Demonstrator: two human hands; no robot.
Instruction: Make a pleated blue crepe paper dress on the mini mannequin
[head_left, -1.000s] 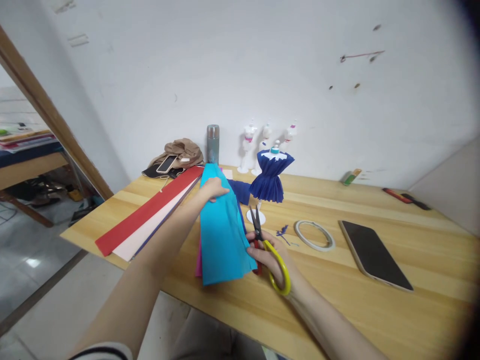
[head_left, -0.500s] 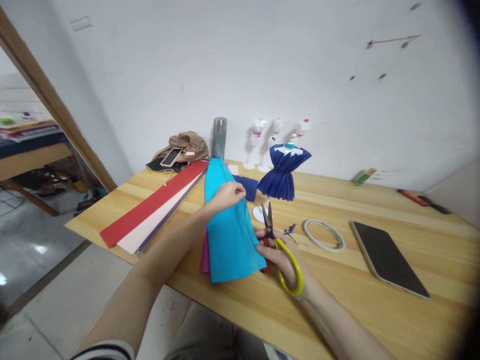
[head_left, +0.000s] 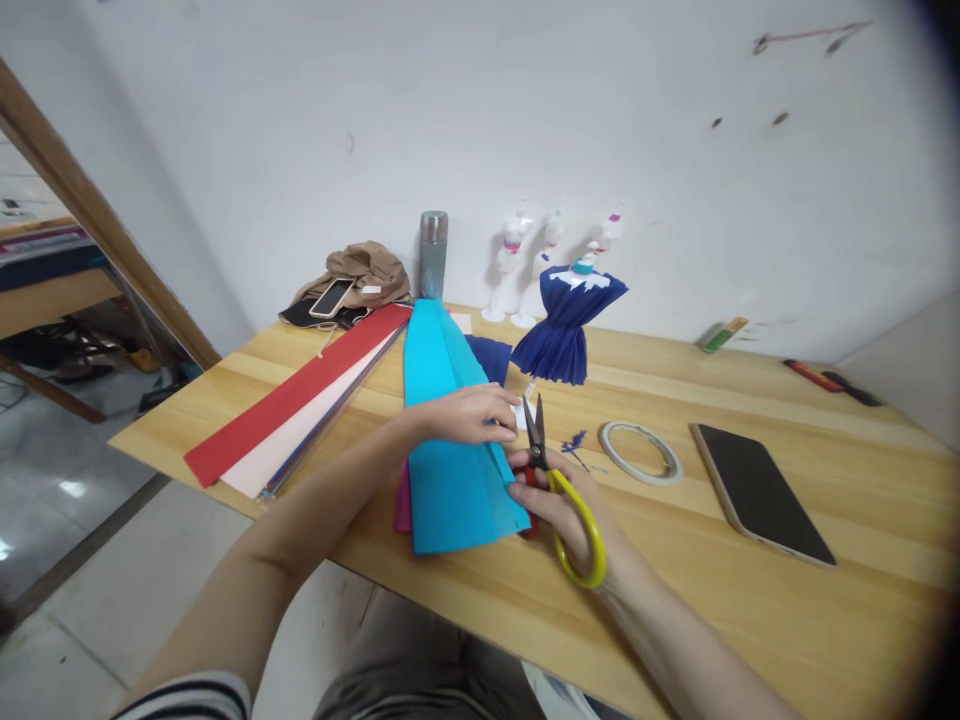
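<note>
A bright blue sheet of crepe paper (head_left: 454,500) lies over the table with its right edge slightly lifted. Bent over that edge, the fingers of my left hand (head_left: 476,412) are closed on the paper; their tips are partly hidden. My right hand (head_left: 559,500) holds scissors (head_left: 592,535) with yellow handles, the dark blades pointing away from me and a little apart. Its thumb and fingers also grip the lower right edge of the blue sheet. Something red shows under this hand, mostly hidden. Magenta paper (head_left: 403,510) peeks out beneath the blue.
Red (head_left: 300,390) and pale pink strips lie left. Behind stand a flask (head_left: 433,255), small white dress forms (head_left: 514,250) and one wearing a dark blue pleated dress (head_left: 562,340). Tape (head_left: 641,452), a tablet (head_left: 761,490) and blue scraps (head_left: 575,445) lie right.
My left hand has moved down and right along the blue paper's edge, nearer my right hand. The right hand keeps hold of the scissors. The view has shifted slightly.
</note>
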